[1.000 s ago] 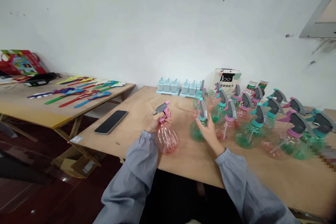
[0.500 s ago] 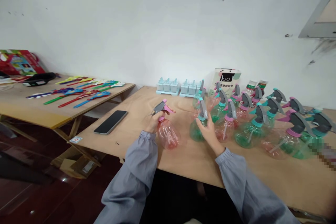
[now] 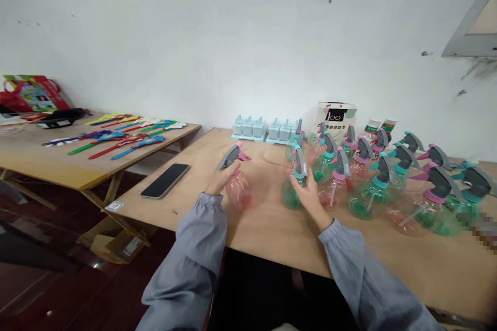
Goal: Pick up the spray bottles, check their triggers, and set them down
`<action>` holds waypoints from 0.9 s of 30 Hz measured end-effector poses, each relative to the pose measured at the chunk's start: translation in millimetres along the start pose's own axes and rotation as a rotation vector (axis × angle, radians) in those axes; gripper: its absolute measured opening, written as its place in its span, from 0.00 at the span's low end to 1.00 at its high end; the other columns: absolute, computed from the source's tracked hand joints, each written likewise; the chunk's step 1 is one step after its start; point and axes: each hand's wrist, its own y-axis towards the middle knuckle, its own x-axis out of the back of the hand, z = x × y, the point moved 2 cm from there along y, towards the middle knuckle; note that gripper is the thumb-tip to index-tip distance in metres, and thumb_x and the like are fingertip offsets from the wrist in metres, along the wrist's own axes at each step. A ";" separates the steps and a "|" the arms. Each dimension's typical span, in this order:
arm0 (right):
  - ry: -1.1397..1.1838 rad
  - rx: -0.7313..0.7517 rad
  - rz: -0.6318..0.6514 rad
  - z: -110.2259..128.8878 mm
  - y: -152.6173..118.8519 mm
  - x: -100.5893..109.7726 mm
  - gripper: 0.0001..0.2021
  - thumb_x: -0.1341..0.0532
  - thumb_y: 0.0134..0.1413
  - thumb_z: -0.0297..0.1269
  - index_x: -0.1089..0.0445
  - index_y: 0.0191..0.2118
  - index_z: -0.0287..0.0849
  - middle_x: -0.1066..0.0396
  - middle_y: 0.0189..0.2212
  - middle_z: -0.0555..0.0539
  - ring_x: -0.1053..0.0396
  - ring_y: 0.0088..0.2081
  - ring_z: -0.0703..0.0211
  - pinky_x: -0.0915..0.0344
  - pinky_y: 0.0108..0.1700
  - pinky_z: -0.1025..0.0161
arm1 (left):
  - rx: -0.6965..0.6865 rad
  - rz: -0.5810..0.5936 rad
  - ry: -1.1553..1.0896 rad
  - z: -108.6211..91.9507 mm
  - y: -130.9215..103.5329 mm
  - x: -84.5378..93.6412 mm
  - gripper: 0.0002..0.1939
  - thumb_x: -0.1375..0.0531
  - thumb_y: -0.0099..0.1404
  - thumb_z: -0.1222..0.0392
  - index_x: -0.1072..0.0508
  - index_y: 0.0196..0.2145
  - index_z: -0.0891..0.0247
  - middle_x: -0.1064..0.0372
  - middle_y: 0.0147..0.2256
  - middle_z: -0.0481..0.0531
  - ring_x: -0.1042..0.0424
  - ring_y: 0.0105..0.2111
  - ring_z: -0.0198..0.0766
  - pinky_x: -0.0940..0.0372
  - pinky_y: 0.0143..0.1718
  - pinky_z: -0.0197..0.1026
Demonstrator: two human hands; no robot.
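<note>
My left hand (image 3: pixel 223 180) is closed round the neck of a clear pink spray bottle (image 3: pixel 241 192) with a grey and pink trigger head. The bottle is slightly blurred, and I cannot tell whether its base touches the table. My right hand (image 3: pixel 307 192) grips a green spray bottle (image 3: pixel 292 195) just below its grey and teal head; this one stands upright. Several more pink and green spray bottles (image 3: pixel 365 201) crowd together to the right of that hand, partly hiding one another.
A phone (image 3: pixel 165 181) lies left on the wooden table (image 3: pixel 272 238). Pale blue popsicle moulds (image 3: pixel 248 128) and a printed paper bag (image 3: pixel 334 116) stand by the wall. The left table (image 3: pixel 77 168) bears colourful hand-shaped sticks (image 3: pixel 116 145). An open cardboard box (image 3: pixel 112 242) sits below.
My left hand has moved a little left and away from me with the pink spray bottle, which now tilts less. My right hand stays on the green one.
</note>
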 end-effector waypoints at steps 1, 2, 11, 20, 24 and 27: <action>-0.001 0.001 -0.002 -0.2 0.0 -0.1 0.16 0.36 0.52 0.51 0.35 0.39 0.47 0.25 0.33 0.48 0.28 0.36 0.53 0.33 0.41 0.57 | -0.037 -0.009 0.040 -2.3 2.3 5.2 0.10 0.39 0.52 0.56 0.24 0.33 0.59 0.22 0.36 0.52 0.27 0.47 0.48 0.33 0.52 0.47; -0.001 0.002 0.000 -0.2 0.0 -0.2 0.16 0.36 0.52 0.51 0.35 0.39 0.47 0.25 0.33 0.48 0.28 0.36 0.54 0.33 0.41 0.57 | -0.063 -0.017 0.066 -4.0 4.6 10.0 0.11 0.38 0.53 0.55 0.23 0.34 0.60 0.22 0.39 0.53 0.27 0.49 0.49 0.33 0.53 0.48; -0.009 -0.030 0.010 1.3 -0.2 -0.3 0.17 0.37 0.52 0.52 0.35 0.39 0.46 0.26 0.32 0.48 0.29 0.35 0.54 0.33 0.41 0.57 | -0.038 -0.077 0.119 16.4 22.0 28.0 0.22 0.35 0.55 0.53 0.25 0.47 0.64 0.23 0.46 0.59 0.27 0.53 0.52 0.37 0.61 0.53; 0.052 0.048 0.027 -4.4 -2.1 1.7 0.16 0.40 0.58 0.50 0.31 0.46 0.47 0.24 0.40 0.45 0.26 0.43 0.51 0.31 0.50 0.52 | -0.072 -0.086 0.165 16.3 19.4 32.5 0.29 0.32 0.54 0.47 0.28 0.51 0.60 0.27 0.49 0.58 0.29 0.53 0.50 0.38 0.60 0.53; 0.080 0.037 0.044 -1.0 -1.3 1.3 0.18 0.40 0.59 0.51 0.30 0.48 0.47 0.24 0.43 0.44 0.26 0.47 0.49 0.32 0.53 0.50 | -0.146 -0.096 0.279 15.6 -6.9 42.1 0.35 0.30 0.52 0.46 0.34 0.54 0.58 0.31 0.51 0.57 0.32 0.55 0.50 0.38 0.60 0.53; 0.096 0.011 0.031 4.7 -1.1 0.6 0.20 0.38 0.57 0.52 0.30 0.48 0.44 0.24 0.42 0.43 0.26 0.46 0.49 0.31 0.51 0.50 | -0.046 -0.114 0.429 33.9 -32.5 45.4 0.41 0.26 0.44 0.45 0.36 0.52 0.61 0.33 0.50 0.60 0.31 0.54 0.56 0.36 0.58 0.58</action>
